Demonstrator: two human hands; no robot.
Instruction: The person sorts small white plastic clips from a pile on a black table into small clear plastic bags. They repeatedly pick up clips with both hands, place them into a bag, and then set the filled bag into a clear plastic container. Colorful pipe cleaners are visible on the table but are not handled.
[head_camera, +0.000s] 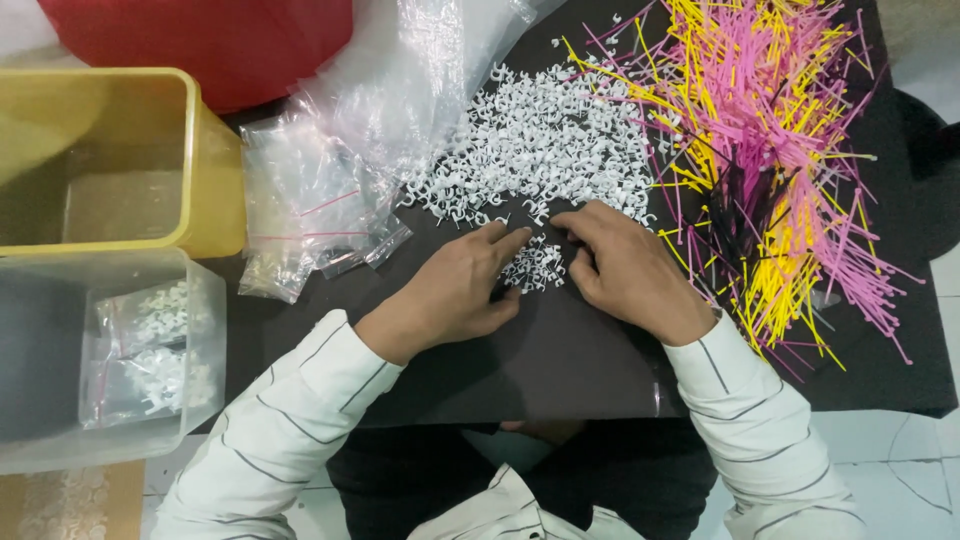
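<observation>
While corralling a small clump of white plastic cable clips (533, 268), left hand (455, 290) and right hand (625, 268) cupped loosely around, gripping nothing, big pile (540, 150) at twelve o'clock.

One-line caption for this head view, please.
Both hands, left and right, cup a small cluster of white clips pulled from the pile on a black mat.

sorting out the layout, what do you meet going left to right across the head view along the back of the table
yellow bin → clear plastic bags → pile of white clips → pink and yellow cable ties
</observation>
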